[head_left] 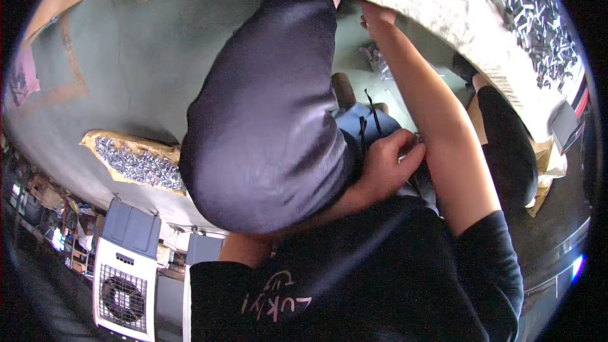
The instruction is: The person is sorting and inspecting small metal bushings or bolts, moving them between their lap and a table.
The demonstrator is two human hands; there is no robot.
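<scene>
My left hand (387, 166) is in front of my body, its thumb and fingers curled together close to my right forearm. Whatever small thing they may pinch is too small to make out. My right arm stretches away from me, and my right hand (379, 18) is at the pale table edge (437, 16), which partly covers it. Its fingers are mostly hidden. Below that hand a clear plastic bag (383, 66) lies on the grey-green floor. Blue fabric (358, 121) with black cords shows between my raised dark-trousered leg (266, 114) and my right forearm.
Many small shiny metal pieces (535, 19) are heaped on the table at upper right. An open carton (95, 142) of similar pieces stands at left. A white air cooler (123, 285) is at lower left. Another dark trouser leg (510, 152) is at right.
</scene>
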